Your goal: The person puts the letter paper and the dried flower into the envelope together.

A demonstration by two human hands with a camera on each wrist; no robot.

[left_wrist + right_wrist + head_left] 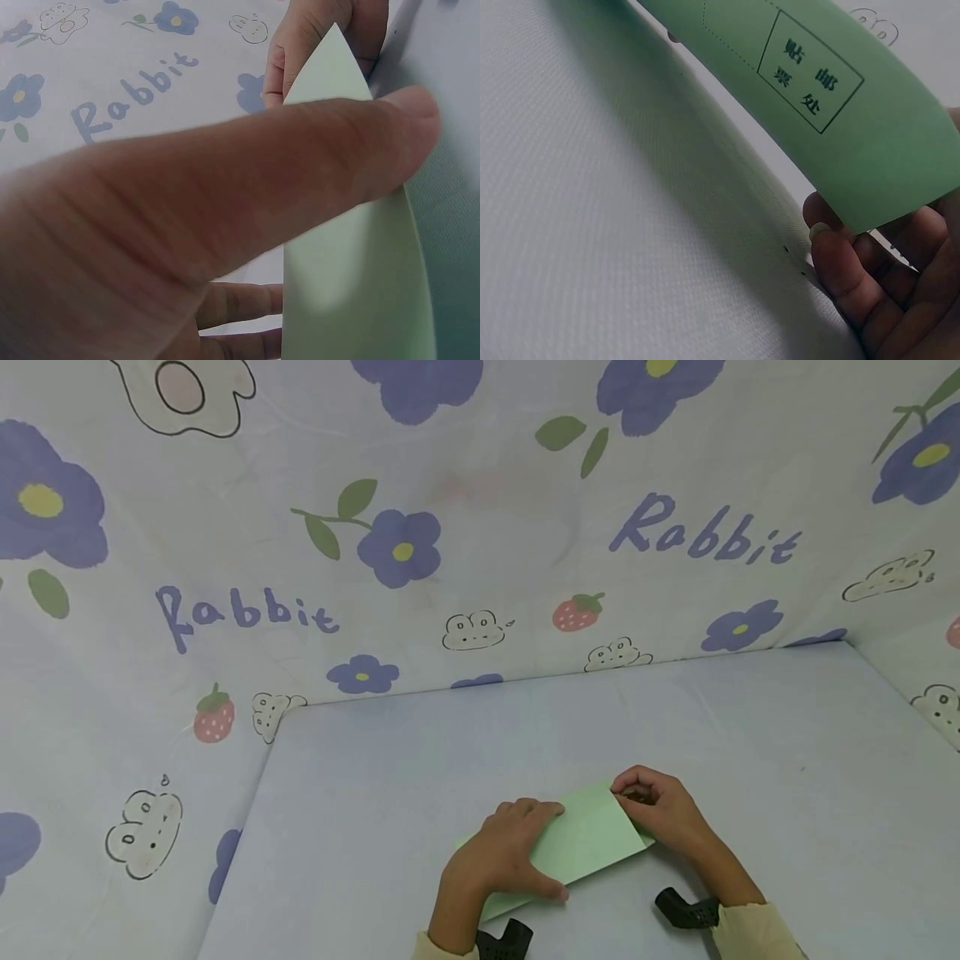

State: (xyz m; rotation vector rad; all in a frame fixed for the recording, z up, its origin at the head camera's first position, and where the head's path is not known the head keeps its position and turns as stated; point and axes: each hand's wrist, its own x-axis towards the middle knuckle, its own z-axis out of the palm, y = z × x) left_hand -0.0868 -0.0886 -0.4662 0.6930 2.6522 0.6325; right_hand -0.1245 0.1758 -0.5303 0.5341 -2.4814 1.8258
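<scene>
A light green paper envelope point(592, 831) is held tilted just over the table, with its printed stamp box point(810, 71) showing in the right wrist view. My left hand point(502, 852) grips it across its width, thumb at the near long edge and fingers toward the far one. The left thumb point(300, 157) crosses in front of the paper in the left wrist view, hiding part of it. At the right end, my right hand point(663, 814) pinches the far corner between thumb and forefinger. Its other fingers point(847, 270) curl near the envelope's end.
A pale cloth-covered table point(360, 810) lies beneath the hands. Behind it hangs a white sheet point(510, 552) printed with flowers, strawberries and rabbits. Each wrist wears a black camera mount, the right mount point(686, 910) near the table surface. Both sleeves are cream.
</scene>
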